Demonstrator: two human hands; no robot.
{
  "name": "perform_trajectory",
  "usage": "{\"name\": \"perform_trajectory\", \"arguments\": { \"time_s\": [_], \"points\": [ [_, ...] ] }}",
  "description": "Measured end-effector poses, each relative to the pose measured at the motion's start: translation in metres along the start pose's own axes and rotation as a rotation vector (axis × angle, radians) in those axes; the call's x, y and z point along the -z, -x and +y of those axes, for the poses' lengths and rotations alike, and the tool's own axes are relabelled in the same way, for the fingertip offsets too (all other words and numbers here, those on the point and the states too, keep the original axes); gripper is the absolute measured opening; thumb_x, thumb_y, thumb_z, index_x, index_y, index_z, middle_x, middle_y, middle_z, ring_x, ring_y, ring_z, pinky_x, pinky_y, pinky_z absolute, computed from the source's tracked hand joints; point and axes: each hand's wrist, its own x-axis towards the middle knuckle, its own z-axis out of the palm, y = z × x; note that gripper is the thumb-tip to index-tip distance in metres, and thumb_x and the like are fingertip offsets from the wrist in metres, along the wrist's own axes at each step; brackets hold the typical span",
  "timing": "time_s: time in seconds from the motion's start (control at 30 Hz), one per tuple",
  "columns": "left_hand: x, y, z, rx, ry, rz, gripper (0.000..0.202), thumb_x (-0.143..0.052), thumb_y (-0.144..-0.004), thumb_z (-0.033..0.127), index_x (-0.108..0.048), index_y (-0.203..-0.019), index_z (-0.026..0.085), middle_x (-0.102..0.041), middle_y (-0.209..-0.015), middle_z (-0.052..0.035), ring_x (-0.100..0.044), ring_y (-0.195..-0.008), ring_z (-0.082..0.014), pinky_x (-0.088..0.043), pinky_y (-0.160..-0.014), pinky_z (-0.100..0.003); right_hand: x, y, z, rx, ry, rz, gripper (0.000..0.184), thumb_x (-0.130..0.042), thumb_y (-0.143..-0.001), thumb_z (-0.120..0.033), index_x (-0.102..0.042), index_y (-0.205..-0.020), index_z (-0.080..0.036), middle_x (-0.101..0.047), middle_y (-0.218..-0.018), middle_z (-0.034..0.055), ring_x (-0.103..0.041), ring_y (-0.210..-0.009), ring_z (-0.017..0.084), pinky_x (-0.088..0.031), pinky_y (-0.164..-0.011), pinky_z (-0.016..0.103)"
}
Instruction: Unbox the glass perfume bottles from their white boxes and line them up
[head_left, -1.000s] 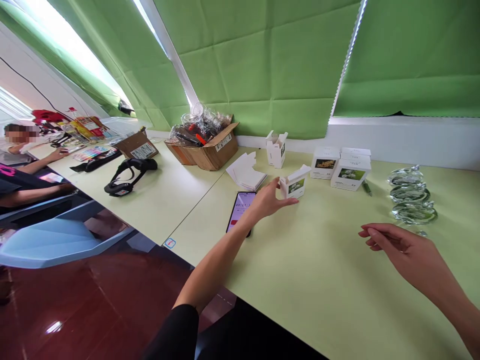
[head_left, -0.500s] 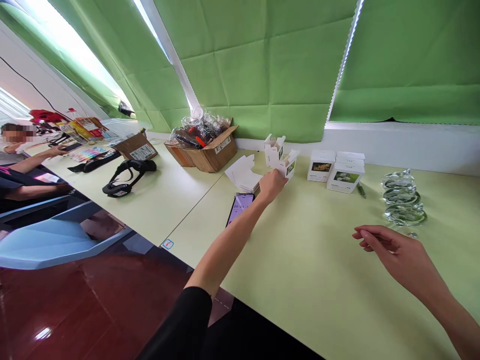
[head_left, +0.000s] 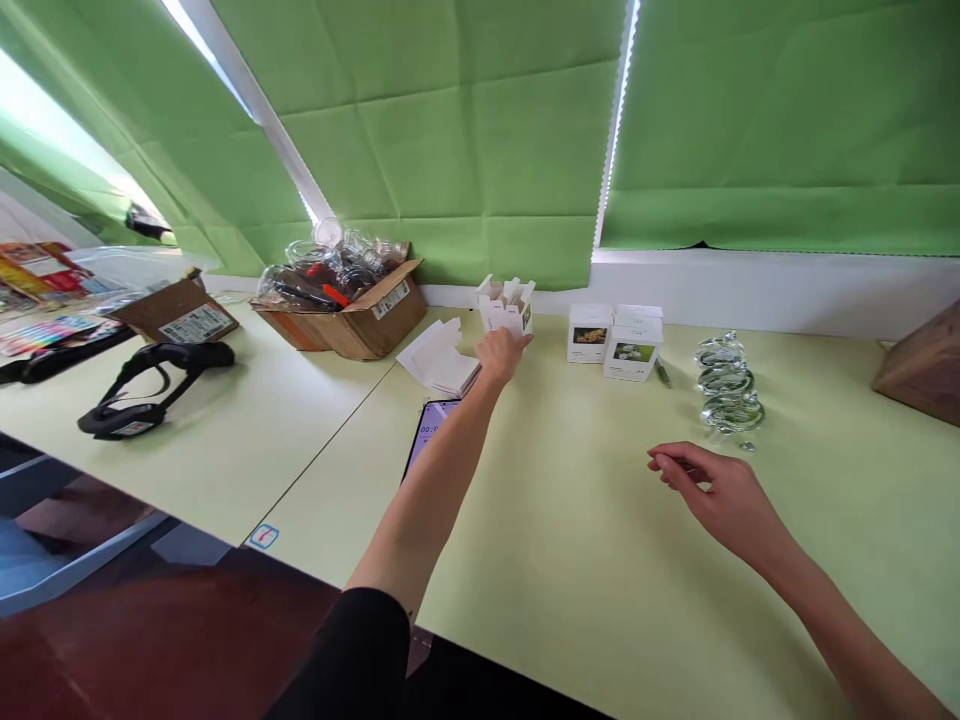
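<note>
Left hand: reached to the far middle of the table (head_left: 559,580), at the near side of the open carton (head_left: 511,318); fingers bent; the contact is hidden behind the knuckles, so cannot tell whether it is clamped on the carton or only pressing it
Open carton: at the far middle, near the wall; flaps up, upright as far as shows, presumably so its mouth can be reached from above
Second open carton (head_left: 487,295): just beside the first, to the left; the two overlap in view, so touching or apart cannot be told; the low near-side approach of the hand probably spares the flaps
Right hand (head_left: 709,478): above the right half; thumb and fingertips together in a loose curl; nothing seen between them; probably idle while the left reaches
Closed boxes (head_left: 631,352): right of the open cartons; grouped tightly, picture sides towards the near edge, likely to save room
Clear coils (head_left: 727,385): far right; lined up near to far, likely for order; a small clear piece (head_left: 747,446) lies just nearer
White card sheets (head_left: 441,360): left of the left hand, fanned out flat
Phone (head_left: 426,425): nearer than the sheets, partly behind the left forearm; screen up, probably for reading its digits
</note>
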Motion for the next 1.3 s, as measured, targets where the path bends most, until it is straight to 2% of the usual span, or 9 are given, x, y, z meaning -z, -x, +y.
{"name": "perform_trajectory", "arguments": {
  "time_s": [0.2, 0.37, 0.47, 0.57, 0.63, 0.77, 0.9, 1.13, 1.3],
  "points": [
    [-0.018, 0.041, 0.016, -0.241, 0.026, 0.083, 0.043, -0.039, -0.101, 0.051, -0.067, -0.108, 0.018, -0.071, -0.108, -0.0138, -0.066, -0.103, -0.0265, -0.047, -0.085, -0.033, -0.003, 0.0, 0.0, 0.027, 0.006, -0.014, 0.034, -0.048, -0.094, -0.049, -0.07, -0.093, -0.023, -0.076, -0.088, 0.0065, -0.072, -0.074, 0.02, -0.058, -0.062, 0.031],
    [-0.028, 0.073, 0.051, -0.724, 0.111, 0.31, 0.037, -0.041, -0.1, 0.04, -0.056, -0.129, 0.021, -0.06, -0.129, -0.0114, -0.06, -0.111, -0.0245, -0.048, -0.075, -0.03, -0.004, 0.001, -0.003, 0.058, 0.041, -0.009, 0.032, -0.046, -0.097, -0.046, -0.069, -0.093, -0.024, -0.076, -0.088, 0.0053, -0.071, -0.074, 0.019, -0.057, -0.061, 0.03],
    [-0.032, 0.077, 0.072, -0.879, 0.029, 0.355, 0.049, -0.049, -0.097, 0.039, -0.045, -0.142, 0.021, -0.047, -0.146, -0.0141, -0.05, -0.124, -0.0301, -0.048, -0.087, -0.035, -0.002, 0.001, -0.004, 0.075, 0.059, 0.006, 0.031, -0.046, -0.097, -0.044, -0.068, -0.092, -0.023, -0.076, -0.085, 0.0052, -0.071, -0.073, 0.019, -0.056, -0.058, 0.029],
    [-0.039, 0.074, 0.086, -0.911, -0.034, 0.351, 0.063, -0.059, -0.091, 0.038, -0.039, -0.147, 0.017, -0.036, -0.155, -0.0182, -0.046, -0.127, -0.0357, -0.04, -0.101, -0.044, 0.0, 0.001, -0.006, 0.097, 0.111, 0.012, 0.031, -0.044, -0.097, -0.043, -0.068, -0.092, -0.023, -0.076, -0.085, 0.0049, -0.071, -0.072, 0.019, -0.055, -0.058, 0.03],
    [-0.045, 0.072, 0.09, -0.91, -0.035, 0.351, 0.061, -0.059, -0.091, 0.037, -0.041, -0.145, 0.015, -0.036, -0.154, -0.0203, -0.045, -0.127, -0.0367, -0.039, -0.101, -0.044, 0.001, 0.001, -0.006, 0.11, 0.142, 0.01, 0.032, -0.043, -0.098, -0.042, -0.068, -0.093, -0.023, -0.076, -0.087, 0.0047, -0.07, -0.071, 0.019, -0.054, -0.059, 0.03],
    [-0.052, 0.071, 0.09, -0.965, 0.006, 0.364, 0.04, -0.048, -0.098, 0.031, -0.049, -0.134, 0.013, -0.046, -0.147, -0.0187, -0.047, -0.127, -0.0329, -0.039, -0.102, -0.042, 0.002, 0.001, -0.006, 0.132, 0.181, 0.017, 0.031, -0.042, -0.098, -0.041, -0.068, -0.093, -0.024, -0.076, -0.088, 0.0036, -0.069, -0.071, 0.018, -0.053, -0.06, 0.03],
    [-0.049, 0.072, 0.086, -0.976, 0.105, 0.268, 0.031, -0.053, -0.097, 0.026, -0.053, -0.127, 0.016, -0.061, -0.13, -0.0135, -0.053, -0.123, -0.0283, -0.043, -0.1, -0.039, 0.002, 0.001, -0.004, 0.155, 0.206, 0.031, 0.032, -0.041, -0.099, -0.04, -0.068, -0.094, -0.023, -0.076, -0.09, 0.0037, -0.069, -0.071, 0.018, -0.053, -0.062, 0.031],
    [-0.04, 0.087, 0.064, -0.95, 0.347, 0.053, 0.026, -0.064, -0.091, 0.028, -0.063, -0.116, 0.022, -0.064, -0.123, -0.0072, -0.064, -0.108, -0.0219, -0.051, -0.086, -0.031, 0.002, 0.0, 0.0, 0.168, 0.21, 0.08, 0.031, -0.042, -0.1, -0.039, -0.068, -0.096, -0.024, -0.077, -0.091, 0.0041, -0.07, -0.071, 0.019, -0.056, -0.063, 0.033],
    [-0.03, 0.116, 0.037, -0.907, 0.507, -0.028, 0.025, -0.072, -0.084, 0.031, -0.067, -0.107, 0.023, -0.067, -0.112, -0.0049, -0.065, -0.09, -0.0177, -0.052, -0.077, -0.029, 0.002, 0.0, -0.002, 0.221, 0.13, 0.317, 0.027, -0.047, -0.099, -0.038, -0.068, -0.106, -0.022, -0.075, -0.103, 0.008, -0.071, -0.086, 0.021, -0.062, -0.072, 0.036]
  ]
}}
